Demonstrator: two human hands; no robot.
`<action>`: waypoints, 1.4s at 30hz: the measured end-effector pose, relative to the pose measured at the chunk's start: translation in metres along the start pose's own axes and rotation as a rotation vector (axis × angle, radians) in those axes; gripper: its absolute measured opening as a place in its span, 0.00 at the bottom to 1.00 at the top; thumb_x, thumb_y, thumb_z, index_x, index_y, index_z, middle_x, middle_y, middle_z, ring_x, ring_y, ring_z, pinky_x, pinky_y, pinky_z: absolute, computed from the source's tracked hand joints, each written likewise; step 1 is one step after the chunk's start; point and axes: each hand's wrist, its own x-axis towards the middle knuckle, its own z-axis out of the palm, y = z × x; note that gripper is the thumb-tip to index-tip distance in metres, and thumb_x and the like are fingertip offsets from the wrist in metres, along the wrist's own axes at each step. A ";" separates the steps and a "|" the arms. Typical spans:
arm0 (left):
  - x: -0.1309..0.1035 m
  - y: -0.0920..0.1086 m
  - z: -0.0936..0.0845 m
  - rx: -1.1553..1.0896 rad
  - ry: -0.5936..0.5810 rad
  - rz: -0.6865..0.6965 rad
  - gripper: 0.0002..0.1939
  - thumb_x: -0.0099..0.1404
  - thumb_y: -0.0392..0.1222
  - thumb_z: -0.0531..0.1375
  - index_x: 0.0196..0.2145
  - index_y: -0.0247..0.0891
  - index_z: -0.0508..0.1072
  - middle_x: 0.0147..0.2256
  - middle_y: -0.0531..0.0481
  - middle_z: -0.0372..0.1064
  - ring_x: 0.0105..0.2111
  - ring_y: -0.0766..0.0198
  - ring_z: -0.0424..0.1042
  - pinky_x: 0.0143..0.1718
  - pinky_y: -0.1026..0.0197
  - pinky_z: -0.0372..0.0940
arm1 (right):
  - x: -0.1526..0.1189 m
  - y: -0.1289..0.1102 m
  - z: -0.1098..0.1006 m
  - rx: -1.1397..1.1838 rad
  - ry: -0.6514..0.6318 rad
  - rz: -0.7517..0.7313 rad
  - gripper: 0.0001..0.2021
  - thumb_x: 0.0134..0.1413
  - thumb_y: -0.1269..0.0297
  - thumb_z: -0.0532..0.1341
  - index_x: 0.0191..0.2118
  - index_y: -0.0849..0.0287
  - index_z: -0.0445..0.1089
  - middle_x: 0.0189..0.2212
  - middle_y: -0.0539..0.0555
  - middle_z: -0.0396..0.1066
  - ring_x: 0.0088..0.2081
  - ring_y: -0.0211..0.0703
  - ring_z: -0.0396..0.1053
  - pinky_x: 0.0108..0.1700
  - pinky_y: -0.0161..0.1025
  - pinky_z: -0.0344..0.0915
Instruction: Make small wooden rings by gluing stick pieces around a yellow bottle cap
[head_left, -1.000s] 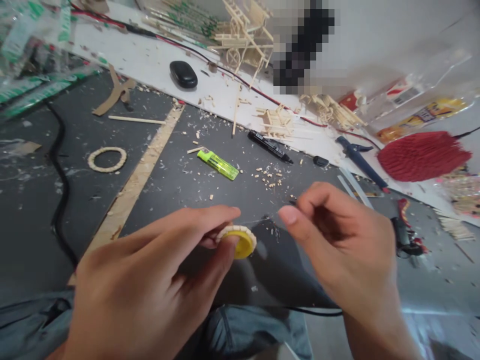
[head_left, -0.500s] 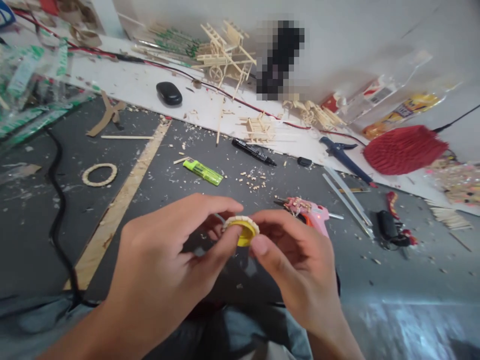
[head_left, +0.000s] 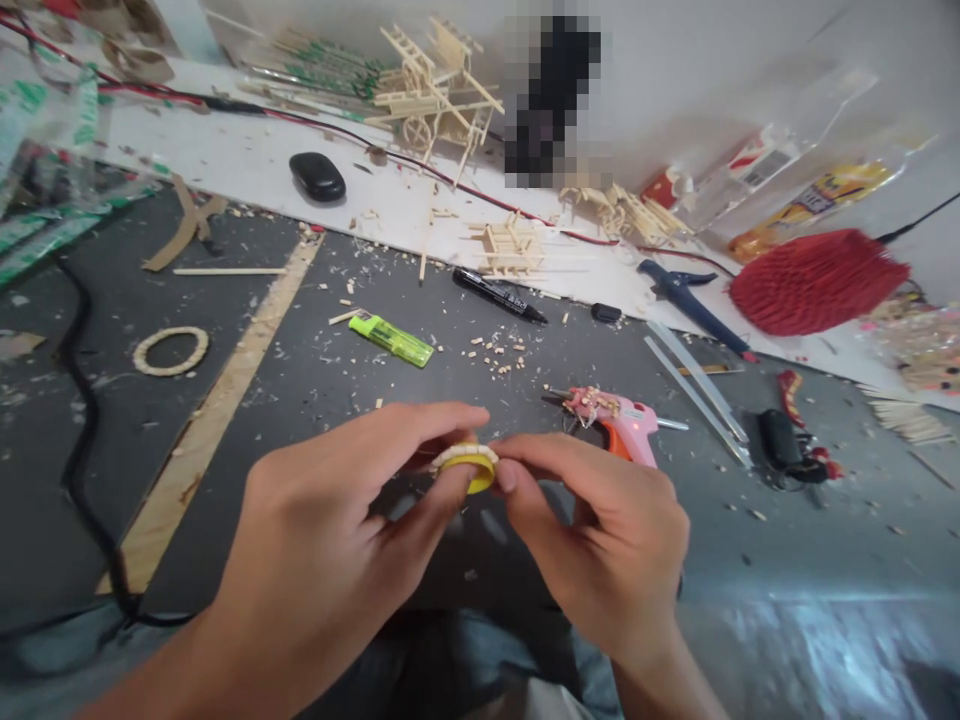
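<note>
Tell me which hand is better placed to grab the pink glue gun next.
Right, I'd judge: the right hand is nearer the pink glue gun, which lies just beyond it; the left hand is farther off and grips the yellow ring.

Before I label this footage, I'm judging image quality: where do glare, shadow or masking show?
Head view: bluish-white glare streaks the shiny surface at lower right; head view: a pixelated block hides detail by the wall; head view: the tabletop lies in shadow between the left hand and right hand.
</note>
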 end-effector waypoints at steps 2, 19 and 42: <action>-0.002 -0.002 0.002 -0.065 -0.010 -0.069 0.08 0.74 0.50 0.65 0.49 0.57 0.80 0.39 0.65 0.86 0.34 0.67 0.86 0.42 0.70 0.80 | -0.002 0.002 0.003 -0.014 0.014 0.003 0.09 0.63 0.74 0.65 0.39 0.54 0.82 0.32 0.47 0.85 0.30 0.38 0.81 0.35 0.32 0.75; -0.014 -0.009 0.013 -0.032 0.051 -0.172 0.10 0.73 0.56 0.65 0.51 0.63 0.78 0.40 0.71 0.87 0.35 0.71 0.87 0.42 0.79 0.76 | -0.005 0.005 0.014 0.011 0.019 -0.001 0.08 0.65 0.74 0.64 0.37 0.56 0.79 0.30 0.46 0.82 0.29 0.35 0.77 0.34 0.32 0.70; -0.001 0.007 0.012 -0.273 0.143 -0.396 0.10 0.68 0.48 0.71 0.47 0.56 0.82 0.36 0.66 0.85 0.34 0.68 0.86 0.42 0.74 0.78 | -0.011 0.020 0.024 0.337 0.020 0.138 0.08 0.72 0.66 0.64 0.50 0.51 0.81 0.39 0.45 0.85 0.35 0.33 0.81 0.39 0.27 0.74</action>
